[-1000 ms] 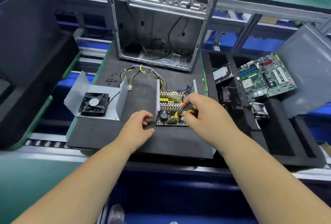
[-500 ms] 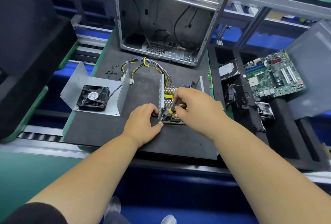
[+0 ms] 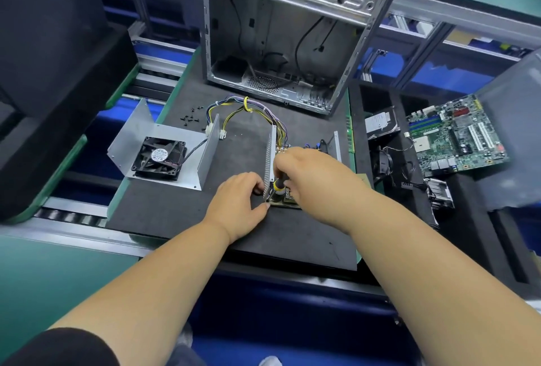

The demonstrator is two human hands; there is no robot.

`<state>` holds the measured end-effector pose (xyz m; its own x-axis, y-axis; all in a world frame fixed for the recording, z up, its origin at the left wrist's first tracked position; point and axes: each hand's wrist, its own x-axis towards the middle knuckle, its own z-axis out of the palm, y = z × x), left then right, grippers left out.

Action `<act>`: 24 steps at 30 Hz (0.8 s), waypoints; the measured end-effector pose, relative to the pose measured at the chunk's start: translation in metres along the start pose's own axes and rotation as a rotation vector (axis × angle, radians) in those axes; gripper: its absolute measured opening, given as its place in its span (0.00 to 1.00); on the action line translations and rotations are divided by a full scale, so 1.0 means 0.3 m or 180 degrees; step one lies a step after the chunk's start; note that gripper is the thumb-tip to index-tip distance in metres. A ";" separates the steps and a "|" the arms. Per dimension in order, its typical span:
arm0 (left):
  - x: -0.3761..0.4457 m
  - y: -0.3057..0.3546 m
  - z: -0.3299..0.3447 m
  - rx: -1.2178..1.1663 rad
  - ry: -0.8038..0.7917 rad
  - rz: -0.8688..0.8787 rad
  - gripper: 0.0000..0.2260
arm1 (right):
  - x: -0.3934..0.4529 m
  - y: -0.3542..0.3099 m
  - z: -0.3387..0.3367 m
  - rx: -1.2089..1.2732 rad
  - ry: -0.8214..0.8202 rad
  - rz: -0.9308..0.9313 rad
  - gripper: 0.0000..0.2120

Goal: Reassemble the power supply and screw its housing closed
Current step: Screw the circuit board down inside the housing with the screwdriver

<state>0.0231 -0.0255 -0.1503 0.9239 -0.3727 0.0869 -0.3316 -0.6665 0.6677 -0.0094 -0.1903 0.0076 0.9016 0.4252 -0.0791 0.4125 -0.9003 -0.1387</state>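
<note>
The open power supply base [image 3: 273,143], a grey metal tray with its circuit board inside, lies on the black foam mat [image 3: 181,213]. My right hand [image 3: 310,172] grips a yellow-and-black screwdriver [image 3: 278,185] that points down into the board's near left corner. My left hand [image 3: 237,201] holds the tray's perforated left wall at its near end, thumb at the corner. The housing cover [image 3: 164,137] with the black fan [image 3: 159,157] lies open to the left, joined by a cable. A wire bundle [image 3: 248,108] arcs behind. Small black screws [image 3: 191,116] lie on the mat.
An empty metal computer case [image 3: 292,29] stands upright behind the mat. A motherboard [image 3: 456,134], a hard drive [image 3: 380,122] and other parts sit in black foam trays on the right. A large black foam block [image 3: 52,73] rises at the left. Conveyor rails run beneath.
My left hand slid right and took hold of the tray's left wall. My right hand moved the screwdriver from the board's right side to its near left corner. The view tilted down.
</note>
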 end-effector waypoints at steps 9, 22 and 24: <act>0.002 0.006 0.002 -0.0004 0.0017 -0.0018 0.12 | 0.026 -0.005 -0.002 -0.0519 -0.0163 0.0280 0.08; 0.002 0.017 -0.006 -0.0003 0.0014 -0.0045 0.11 | 0.051 -0.017 -0.004 -0.0384 0.0016 0.0370 0.10; 0.002 0.017 -0.006 0.0025 0.0022 -0.0027 0.11 | 0.051 -0.018 -0.019 0.0222 -0.0083 0.0204 0.08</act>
<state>0.0222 -0.0278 -0.1455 0.9280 -0.3625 0.0863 -0.3251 -0.6747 0.6626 0.0029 -0.1794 0.0126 0.9218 0.3700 -0.1155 0.3432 -0.9176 -0.2008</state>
